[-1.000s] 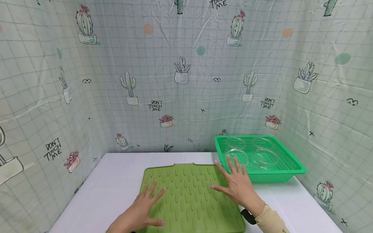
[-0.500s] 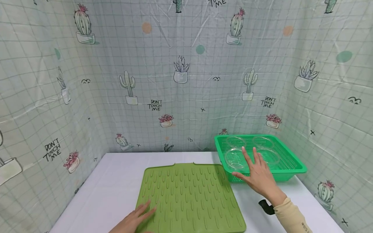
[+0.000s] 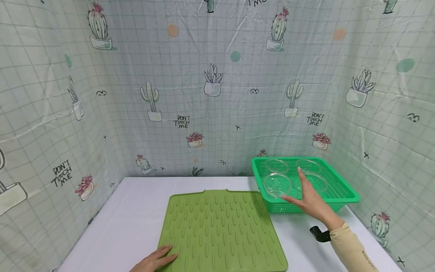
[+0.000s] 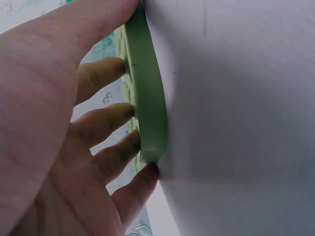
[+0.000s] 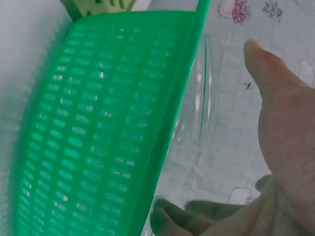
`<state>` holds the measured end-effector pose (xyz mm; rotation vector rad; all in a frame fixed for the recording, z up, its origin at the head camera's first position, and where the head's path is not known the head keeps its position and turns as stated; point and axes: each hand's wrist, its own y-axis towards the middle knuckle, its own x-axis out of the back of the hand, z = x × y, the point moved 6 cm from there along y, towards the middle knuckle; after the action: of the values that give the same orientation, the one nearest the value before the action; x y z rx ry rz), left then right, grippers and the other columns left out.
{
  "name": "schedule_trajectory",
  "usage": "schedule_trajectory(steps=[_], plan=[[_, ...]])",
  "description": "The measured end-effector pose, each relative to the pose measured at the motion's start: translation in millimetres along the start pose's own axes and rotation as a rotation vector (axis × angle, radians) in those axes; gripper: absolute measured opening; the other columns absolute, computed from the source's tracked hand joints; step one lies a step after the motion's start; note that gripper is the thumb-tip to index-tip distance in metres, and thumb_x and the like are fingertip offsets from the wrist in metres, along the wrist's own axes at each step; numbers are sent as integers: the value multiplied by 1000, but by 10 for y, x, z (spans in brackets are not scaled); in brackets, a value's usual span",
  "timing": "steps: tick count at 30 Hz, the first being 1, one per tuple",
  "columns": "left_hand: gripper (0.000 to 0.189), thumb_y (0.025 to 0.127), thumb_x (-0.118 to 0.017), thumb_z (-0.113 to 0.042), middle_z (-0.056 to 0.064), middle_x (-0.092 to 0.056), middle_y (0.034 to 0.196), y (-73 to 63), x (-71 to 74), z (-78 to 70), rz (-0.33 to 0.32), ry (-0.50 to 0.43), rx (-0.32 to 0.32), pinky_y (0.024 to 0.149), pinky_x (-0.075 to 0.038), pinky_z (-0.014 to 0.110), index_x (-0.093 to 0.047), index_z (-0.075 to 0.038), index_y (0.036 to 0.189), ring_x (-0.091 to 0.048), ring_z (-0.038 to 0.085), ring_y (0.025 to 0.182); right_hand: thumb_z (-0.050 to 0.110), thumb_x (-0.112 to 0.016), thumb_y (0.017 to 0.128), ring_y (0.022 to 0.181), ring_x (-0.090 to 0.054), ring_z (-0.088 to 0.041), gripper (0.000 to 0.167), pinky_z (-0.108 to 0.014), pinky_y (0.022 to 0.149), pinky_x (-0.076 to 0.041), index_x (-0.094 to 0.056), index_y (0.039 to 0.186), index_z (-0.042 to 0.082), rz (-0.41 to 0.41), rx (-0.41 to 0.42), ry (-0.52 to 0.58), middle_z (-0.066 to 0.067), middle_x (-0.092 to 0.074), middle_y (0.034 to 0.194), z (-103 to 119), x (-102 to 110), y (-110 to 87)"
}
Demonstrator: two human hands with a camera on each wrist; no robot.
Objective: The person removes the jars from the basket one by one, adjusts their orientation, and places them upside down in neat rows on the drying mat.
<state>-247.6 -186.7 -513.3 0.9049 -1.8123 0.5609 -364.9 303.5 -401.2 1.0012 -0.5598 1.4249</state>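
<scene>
A green ridged drying mat lies on the white table. My left hand rests at its near left edge with relaxed fingers spread. Its fingertips touch the mat along the side in the left wrist view, where the mat's thick green edge shows. At the back right, my right hand reaches over the front rim of a green plastic basket, thumb and fingers wide apart. Clear round bowls stand in the basket; the front left bowl is beside my thumb, and my hand partly hides the front right one.
The basket's slotted wall rises close beside my right hand in the right wrist view. Curtains with cactus prints enclose the table at the back and sides. A black wrist mount hangs below my right wrist.
My right hand has moved right from above the mat to the front right bowl in the basket. My left hand has come down and back to the mat's near left edge.
</scene>
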Motion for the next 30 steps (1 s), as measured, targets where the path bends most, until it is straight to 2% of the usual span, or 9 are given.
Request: schedule_trajectory(steps=[7,11,15,19,30], plan=[[51,92,-60,-45,19,-50,142,-4,43,-3,-38,-2,-1,89,-51,45,-57,-22,137,-48,40,129,57,-67,83,126,-41,-56,114,-66,90,-42,7,156,9,46,0,-19,-40,-31,145,-77,-33,95],[50,92,-60,-44,19,-50,143,-8,49,9,-44,-1,-12,89,-51,45,-57,-21,137,-48,39,129,55,-68,84,122,-45,-56,112,-63,89,-45,-2,153,-3,116,-5,-27,-41,-42,136,-115,-81,177],[51,93,-59,-42,20,-49,143,-6,40,31,-32,-5,-23,90,-50,44,-56,-20,138,-47,38,131,56,-65,86,121,-46,-55,106,-59,87,-46,-9,151,-7,220,-29,-5,-40,-43,136,-156,-155,274],[50,93,-59,-42,20,-50,142,0,34,34,-41,13,-39,90,-50,43,-56,-19,138,-48,38,130,57,-62,87,122,-45,-54,104,-58,86,-47,-11,151,-8,277,-57,8,-39,-43,135,-201,-236,357],[45,94,-58,-38,23,-53,137,-1,12,1,-74,46,-80,87,-52,40,-59,-19,135,-53,41,124,56,-65,86,124,-42,-57,107,-57,86,-47,-11,148,-11,303,-110,45,-42,-37,138,-231,-369,478]])
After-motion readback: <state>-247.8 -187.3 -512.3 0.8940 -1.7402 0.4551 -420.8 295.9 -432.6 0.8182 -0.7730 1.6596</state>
